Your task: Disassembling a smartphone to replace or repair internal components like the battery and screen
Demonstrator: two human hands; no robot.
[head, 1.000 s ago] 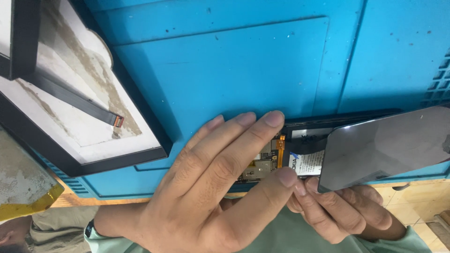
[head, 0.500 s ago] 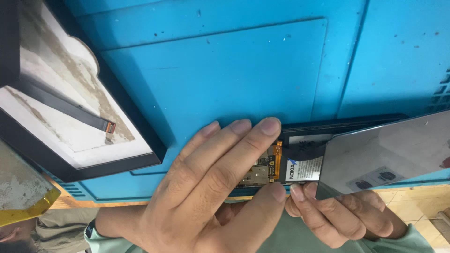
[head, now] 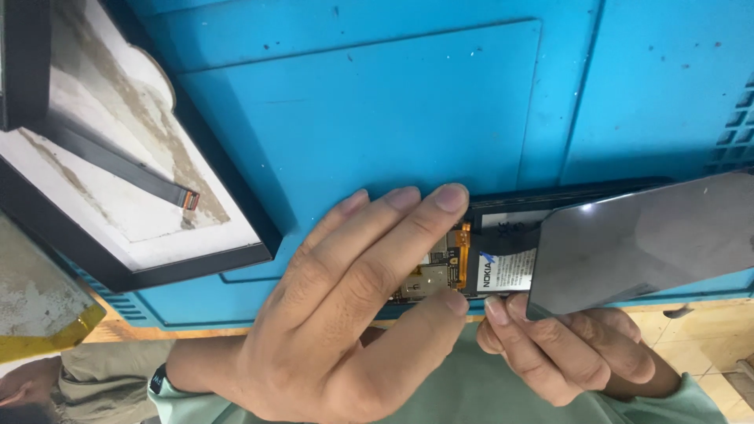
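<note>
An opened dark phone [head: 503, 216] lies on the blue mat [head: 377, 118], its circuit board [head: 440, 271] and labelled battery [head: 506, 271] exposed. My left hand [head: 345, 314] grips the phone body, fingers over its far edge and thumb pressing the near edge. A glossy dark panel [head: 644, 243] stands lifted off the phone at the right, hinged open and tilted. My right hand [head: 565, 353] holds that panel from beneath, with its fingertips at the lower left corner.
A black-framed white display part [head: 118, 180] with a dark flat cable [head: 118, 165] lies at the left on the mat. A grey piece with a yellow edge [head: 39, 314] sits at the lower left. Wooden bench edge [head: 691, 322] runs below the mat.
My left thumb has slid slightly left along the phone's near edge. The lifted panel stays at about the same angle in my right hand.
</note>
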